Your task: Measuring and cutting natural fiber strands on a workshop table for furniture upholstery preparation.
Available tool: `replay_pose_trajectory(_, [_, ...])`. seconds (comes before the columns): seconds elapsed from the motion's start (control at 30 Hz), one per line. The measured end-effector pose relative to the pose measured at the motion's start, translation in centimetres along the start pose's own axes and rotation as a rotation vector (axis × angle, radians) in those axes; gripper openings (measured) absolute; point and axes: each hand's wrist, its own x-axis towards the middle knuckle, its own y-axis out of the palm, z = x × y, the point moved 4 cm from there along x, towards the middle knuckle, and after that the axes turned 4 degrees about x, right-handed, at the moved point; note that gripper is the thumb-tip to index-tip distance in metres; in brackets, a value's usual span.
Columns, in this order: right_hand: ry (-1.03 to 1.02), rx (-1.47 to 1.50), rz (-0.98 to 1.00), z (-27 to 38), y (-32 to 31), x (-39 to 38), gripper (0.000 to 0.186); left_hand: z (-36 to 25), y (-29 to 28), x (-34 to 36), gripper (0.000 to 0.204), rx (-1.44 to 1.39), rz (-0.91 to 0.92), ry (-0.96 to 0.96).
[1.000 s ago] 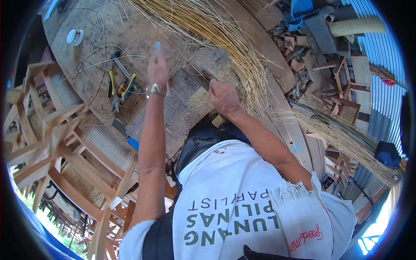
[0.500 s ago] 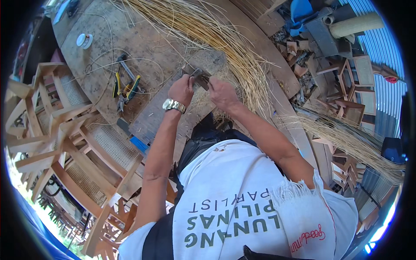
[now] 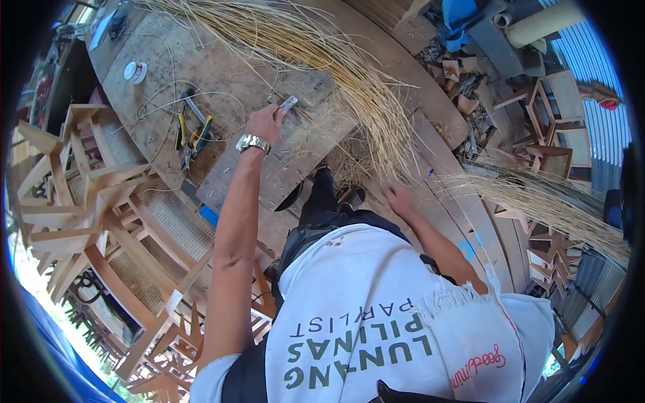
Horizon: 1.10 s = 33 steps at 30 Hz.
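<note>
One small metal tool is pinched in your left hand, fingers closed on it, poking out past your thumb and fingertips over the work surface. Its exact kind is too small to make out. You've got a silver wristwatch on that arm.

Your right hand is well apart from it, down by the loose ends of the big bundle of tan strands. It's kinda blurry, so I can't tell if you're gripping anything there or not.

That bundle runs from the top of your table down toward your right, ends fanned out. Just beyond the tool your table has scraps and thin loose strands scattered about. Left of your left hand lies a cutter-type tool with yellow-and-black handles, with a dark-headed tool right near it, and a small round white container farther off.

Way out on your left, wooden chair frames with woven panels are piled up. Over on your right you've got wood offcuts and a second, paler bundle.
</note>
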Motion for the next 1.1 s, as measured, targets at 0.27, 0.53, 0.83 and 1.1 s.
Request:
replay_pose_trajectory(0.27, [-0.054, -0.404, 0.151, 3.1, 0.1, 2.5, 0.066, -0.6, 0.4, -0.9, 0.025, -0.004, 0.026, -0.001])
replay_pose_trajectory(0.53, [0.156, 0.441, 0.145, 16.8, 2.2, 12.2, 0.042, -2.2, 1.9, -1.1, 0.027, 0.045, 0.003, 0.028])
replay_pose_trajectory(0.83, [-0.335, -0.061, -0.045, 12.4, -3.0, 5.1, 0.028, -3.0, 1.6, -0.8, 0.027, -0.016, 0.015, 0.013])
replay_pose_trajectory(1.1, [0.948, -0.854, 0.817, -21.5, -9.1, -20.8, 0.051, -2.4, 1.6, -2.8, 0.027, 0.073, 0.027, 0.0])
